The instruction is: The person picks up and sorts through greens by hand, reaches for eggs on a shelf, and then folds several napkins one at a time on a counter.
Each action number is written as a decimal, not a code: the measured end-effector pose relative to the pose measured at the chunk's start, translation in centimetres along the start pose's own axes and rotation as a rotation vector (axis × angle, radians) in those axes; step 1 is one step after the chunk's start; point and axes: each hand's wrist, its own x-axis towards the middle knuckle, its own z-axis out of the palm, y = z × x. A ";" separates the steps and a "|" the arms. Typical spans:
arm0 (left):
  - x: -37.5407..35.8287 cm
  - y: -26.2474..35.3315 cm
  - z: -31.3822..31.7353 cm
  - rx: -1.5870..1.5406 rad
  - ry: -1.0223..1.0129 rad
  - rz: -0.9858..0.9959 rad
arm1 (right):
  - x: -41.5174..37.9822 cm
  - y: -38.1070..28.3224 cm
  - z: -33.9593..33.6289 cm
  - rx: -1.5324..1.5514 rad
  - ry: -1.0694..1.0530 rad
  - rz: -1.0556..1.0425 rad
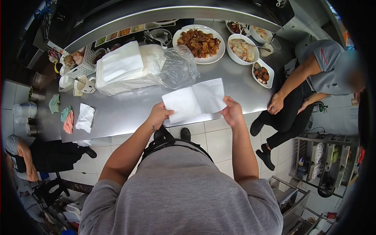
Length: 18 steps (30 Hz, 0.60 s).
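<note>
A white paper napkin (194,100), creased down its middle, is spread between my two hands above the near edge of the steel counter. My left hand (159,114) pinches its lower left side, thumb on top. At its right side my right hand (232,111) grips the edge between thumb and fingers. Behind and to the left lies a stack of white napkins (122,62) on a clear plastic bag (178,66). Farther back stands a white plate of browned meat pieces (199,44).
Bowls of food, including a white bowl of noodles or slaw (243,50), stand back right. Cloths (68,122) and a crumpled napkin (85,117) lie left. One person sits at the right (313,74), another at the left (23,156). A steel shelf (168,17) overhangs the back.
</note>
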 end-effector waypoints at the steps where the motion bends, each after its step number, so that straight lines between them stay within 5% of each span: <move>1: 0.4 -0.5 -0.5 0.001 0.002 -0.001 | 1.2 -0.2 -2.2 0.001 -0.001 0.002; 6: 1.0 -1.5 -1.9 0.053 0.056 -0.076 | 3.3 -0.7 -6.6 -0.413 0.465 -0.070; 7: 1.1 -1.5 -1.8 0.055 0.056 -0.077 | 4.2 0.8 -7.4 -0.650 0.581 -0.320; 8: 1.2 -1.5 -1.8 0.032 0.054 -0.072 | 3.2 0.8 -5.9 -0.648 0.581 -0.318; 10: 1.3 -1.3 -1.4 0.011 0.053 -0.068 | 1.2 1.5 -2.7 -1.382 0.341 -1.047; 13: 1.7 -1.0 -1.3 -0.134 0.212 -0.116 | 1.0 4.2 -1.4 -1.652 0.053 -0.866; 18: 2.7 -1.6 -1.8 -0.081 0.271 -0.090 | 1.9 5.1 -3.9 -1.771 0.111 -0.732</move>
